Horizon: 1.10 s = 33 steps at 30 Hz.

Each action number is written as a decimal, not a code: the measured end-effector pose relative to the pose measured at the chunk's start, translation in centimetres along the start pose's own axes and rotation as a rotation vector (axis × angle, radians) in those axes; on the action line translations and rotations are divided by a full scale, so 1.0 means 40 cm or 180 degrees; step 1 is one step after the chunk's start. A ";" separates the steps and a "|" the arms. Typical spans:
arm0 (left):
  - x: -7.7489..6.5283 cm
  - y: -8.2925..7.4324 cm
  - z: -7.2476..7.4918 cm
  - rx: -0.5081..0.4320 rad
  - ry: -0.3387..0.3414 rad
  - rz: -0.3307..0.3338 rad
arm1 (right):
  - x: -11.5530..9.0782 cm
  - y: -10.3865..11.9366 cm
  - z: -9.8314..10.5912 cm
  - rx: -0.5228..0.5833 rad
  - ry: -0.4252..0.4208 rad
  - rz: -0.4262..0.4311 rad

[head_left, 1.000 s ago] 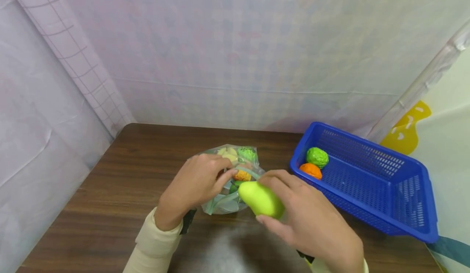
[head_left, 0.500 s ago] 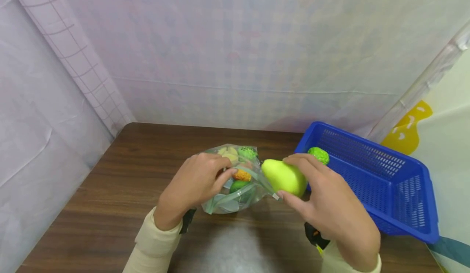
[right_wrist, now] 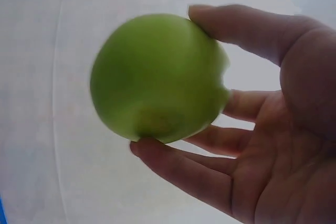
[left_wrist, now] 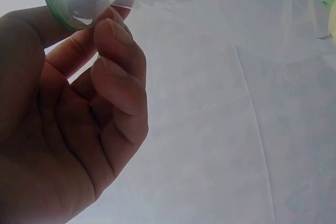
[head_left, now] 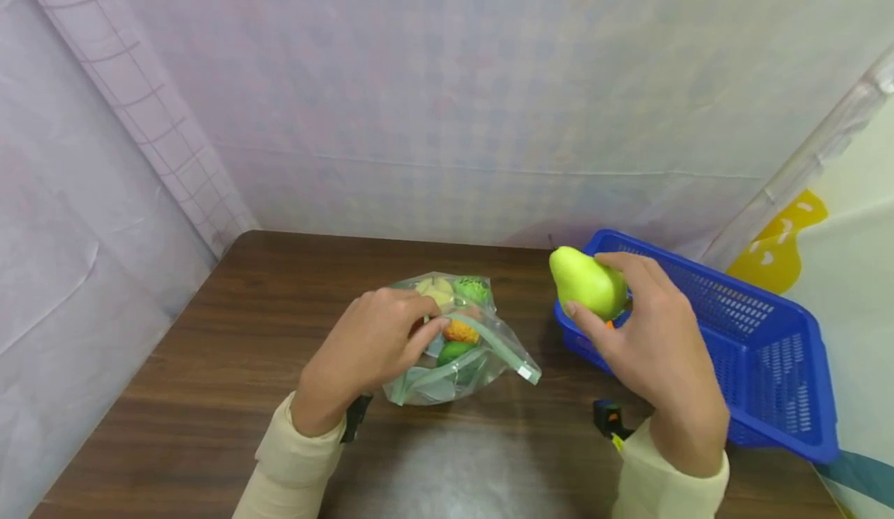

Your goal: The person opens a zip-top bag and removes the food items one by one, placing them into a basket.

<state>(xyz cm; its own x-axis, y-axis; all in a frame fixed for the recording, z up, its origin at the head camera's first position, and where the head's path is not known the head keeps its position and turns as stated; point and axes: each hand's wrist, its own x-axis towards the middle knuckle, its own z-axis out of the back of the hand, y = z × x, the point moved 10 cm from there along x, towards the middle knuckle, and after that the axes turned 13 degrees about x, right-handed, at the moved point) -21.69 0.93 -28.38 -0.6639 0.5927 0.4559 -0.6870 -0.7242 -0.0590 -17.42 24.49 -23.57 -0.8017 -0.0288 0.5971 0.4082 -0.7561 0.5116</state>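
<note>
In the head view my right hand (head_left: pixel 656 340) holds a yellow-green pear (head_left: pixel 588 282) between thumb and fingers, raised over the near left corner of the blue basket (head_left: pixel 733 302). The right wrist view shows the rounded bottom of the pear (right_wrist: pixel 157 77), thumb on one side and fingertips on the other. My left hand (head_left: pixel 370 340) pinches the edge of a clear zip bag (head_left: pixel 429 392) with a green seal strip. Inside the bag are a pale yellow fruit (head_left: pixel 436 290), a bumpy green one (head_left: pixel 471 290), an orange one (head_left: pixel 461 331) and a dark green one (head_left: pixel 455 351).
The basket stands at the right of the brown wooden table (head_left: pixel 209 333); a bit of an orange fruit (head_left: pixel 610 324) shows in it beneath the pear. Pale patterned sheeting (head_left: pixel 447 115) hangs behind the table and along both sides.
My right hand has carried the pear from over the bag rightward and back, to the basket's corner. The bag's right corner has come into view. My left hand has stayed in place.
</note>
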 end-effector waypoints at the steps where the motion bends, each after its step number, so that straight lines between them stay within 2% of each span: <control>1: -0.001 0.000 0.000 -0.0013 0.0004 0.0002 | 0.003 -0.008 0.005 0.0020 -0.0057 -0.0040; 6: -0.003 0.002 0.002 0.0008 0.0006 0.0003 | 0.019 -0.045 0.015 0.0035 -0.0239 -0.0155; 9: -0.004 0.002 0.003 0.0039 -0.0003 0.0001 | 0.034 -0.071 0.000 0.0016 -0.0209 -0.0231; 14: -0.002 0.000 0.000 0.0000 0.0012 0.0005 | 0.056 -0.113 -0.045 -0.0056 0.0076 -0.0396; 18: -0.001 0.002 -0.002 -0.0020 0.0023 0.0030 | 0.068 -0.135 -0.071 -0.0160 0.0280 -0.0423; 28: 0.000 0.004 0.001 0.0026 0.0029 0.0039 | 0.092 -0.199 -0.086 -0.0534 0.0659 -0.0587; 33: 0.000 0.005 0.002 0.0043 0.0058 0.0043 | 0.103 -0.224 -0.085 -0.0656 0.0861 -0.0535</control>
<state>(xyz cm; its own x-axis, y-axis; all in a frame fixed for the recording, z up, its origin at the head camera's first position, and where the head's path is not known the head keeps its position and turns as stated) -21.80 0.75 -28.32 -0.6786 0.5890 0.4389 -0.6739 -0.7369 -0.0532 -25.86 28.94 -27.80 -0.9476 -0.0438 0.3165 0.1866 -0.8799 0.4370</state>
